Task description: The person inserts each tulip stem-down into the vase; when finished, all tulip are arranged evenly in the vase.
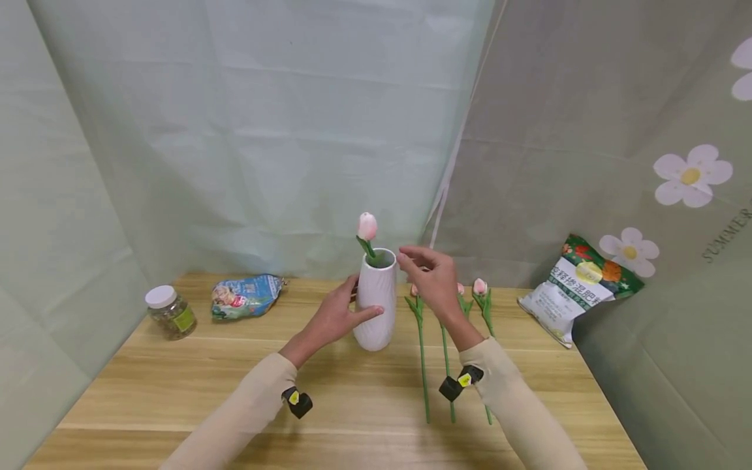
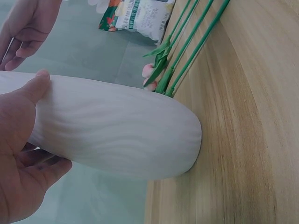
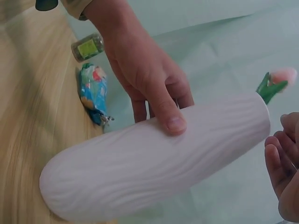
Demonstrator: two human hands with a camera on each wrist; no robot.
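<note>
A white ribbed vase [image 1: 376, 307] stands upright on the table, with one pink-and-white tulip [image 1: 367, 226] in its mouth. My left hand [image 1: 331, 316] grips the vase's left side, its thumb across the front and its fingers partly hidden behind. Beside the rim is my right hand [image 1: 435, 277], fingers loosely bent and holding nothing visible. In the right wrist view, that hand [image 3: 286, 163] is by the mouth of the vase [image 3: 154, 158], near the tulip [image 3: 282, 77]. Several tulips with green stems [image 1: 423, 365] lie to the right of the vase, partly under my right forearm.
On the wooden table [image 1: 235, 391], a white-lidded jar [image 1: 172, 313] and a blue packet [image 1: 247, 297] are at the left. A white and green bag [image 1: 576, 287] leans at the back right. Fabric curtains [image 1: 264, 130] hang behind and beside the table.
</note>
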